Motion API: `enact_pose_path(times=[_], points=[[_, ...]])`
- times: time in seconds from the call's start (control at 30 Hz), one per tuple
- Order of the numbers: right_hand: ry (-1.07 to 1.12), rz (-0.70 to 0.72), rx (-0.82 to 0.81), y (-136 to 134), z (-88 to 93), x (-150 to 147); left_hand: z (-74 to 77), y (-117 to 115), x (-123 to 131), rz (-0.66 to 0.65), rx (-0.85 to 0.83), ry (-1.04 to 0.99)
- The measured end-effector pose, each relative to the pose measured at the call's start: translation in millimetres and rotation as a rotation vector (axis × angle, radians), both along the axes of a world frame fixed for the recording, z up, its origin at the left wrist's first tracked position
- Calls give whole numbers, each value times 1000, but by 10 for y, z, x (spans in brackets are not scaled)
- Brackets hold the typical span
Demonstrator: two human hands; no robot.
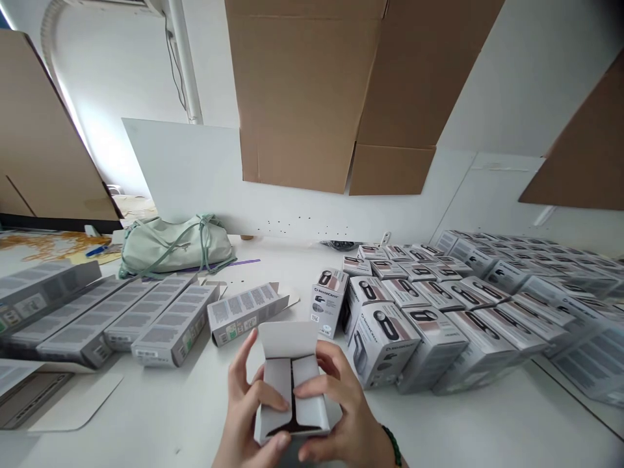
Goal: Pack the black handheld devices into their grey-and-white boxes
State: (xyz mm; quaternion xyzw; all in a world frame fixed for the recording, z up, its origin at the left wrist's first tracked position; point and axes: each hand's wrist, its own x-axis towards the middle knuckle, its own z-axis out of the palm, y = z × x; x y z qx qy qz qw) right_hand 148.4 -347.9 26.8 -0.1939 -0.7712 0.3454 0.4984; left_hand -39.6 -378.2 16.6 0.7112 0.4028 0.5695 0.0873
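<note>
A small cardboard box (279,380) is held between my two hands at the bottom middle, its top end facing me. Its two white side flaps are folded inward with a dark gap between them, and the wider flap stands up at the far side. My left hand (253,406) grips the left wall, one finger pressing on the left flap and the thumb at the near edge. My right hand (344,403) wraps the right side, with a finger on the right flap. What lies inside the box is hidden.
Several closed SilverCrest boxes (385,344) stand in rows on the right. Grey boxes (170,318) lie flat on the left, and another grey box (248,312) with open flaps lies ahead. Behind them sits a pale green bag (178,244) on the white table (195,403).
</note>
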Motion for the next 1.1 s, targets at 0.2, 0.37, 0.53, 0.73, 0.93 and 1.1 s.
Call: enact_pose_path(times=[0.2, 0.37, 0.53, 0.73, 0.93, 1.1], points=[[321, -99, -128, -43, -280, -133, -122, 146, 163, -156, 239, -233], [146, -24, -112, -63, -160, -24, -241, 25, 220, 33, 147, -77], [-122, -112, 184, -82, 124, 19, -145, -37, 200, -4, 243, -42], [34, -305, 100, -181, 143, -171, -309, -36, 263, -43, 43, -162], [97, -485, -241, -89, 5, -126, -607, -46, 94, -192, -203, -70], [-74, -426, -424, 2, -299, -222, -274, 9, -523, 30, -398, 96]])
